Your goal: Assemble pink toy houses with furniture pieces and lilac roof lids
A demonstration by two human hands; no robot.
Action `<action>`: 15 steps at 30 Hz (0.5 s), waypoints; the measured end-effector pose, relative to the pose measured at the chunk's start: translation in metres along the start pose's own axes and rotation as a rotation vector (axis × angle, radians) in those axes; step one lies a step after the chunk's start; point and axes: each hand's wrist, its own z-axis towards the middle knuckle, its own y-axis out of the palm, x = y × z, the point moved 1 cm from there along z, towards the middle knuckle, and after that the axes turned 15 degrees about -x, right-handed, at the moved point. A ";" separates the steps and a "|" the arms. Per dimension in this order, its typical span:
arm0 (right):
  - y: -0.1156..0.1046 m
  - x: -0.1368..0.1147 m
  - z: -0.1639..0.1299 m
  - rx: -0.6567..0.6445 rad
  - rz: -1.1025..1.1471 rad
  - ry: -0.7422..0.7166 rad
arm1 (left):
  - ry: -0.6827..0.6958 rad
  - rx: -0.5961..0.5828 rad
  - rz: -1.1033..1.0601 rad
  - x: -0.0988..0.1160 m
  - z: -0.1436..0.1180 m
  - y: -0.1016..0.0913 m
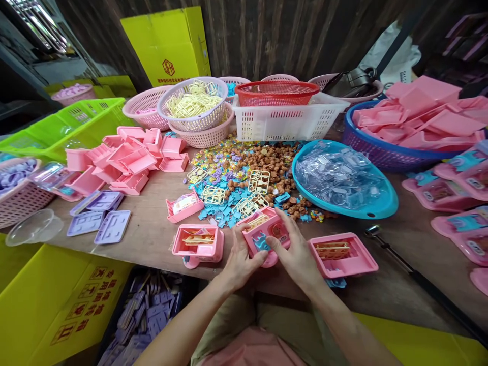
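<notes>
Back of your table: a red basket (276,92) sits on a white crate (286,121).
Your left: a pile of pink trays (127,158), and lilac lids (99,218) nearer to you.
Your right: a blue bowl (381,206) with clear parts, beside a blue basket (385,152) of pink pieces.
Centre: brown beads (272,162) and yellow frames (213,195).

Pink trays (463,190) cut off (right edge)

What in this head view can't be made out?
- Pink tray underside: covered by left hand and right hand.
- White crate contents: hidden behind its wall and the red basket.
- Yellow box print: too small.
- Pink packs: cut off by the right edge.
</notes>
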 end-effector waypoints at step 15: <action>0.021 0.001 -0.010 0.156 -0.324 -0.060 | 0.055 -0.012 0.088 -0.001 0.000 -0.004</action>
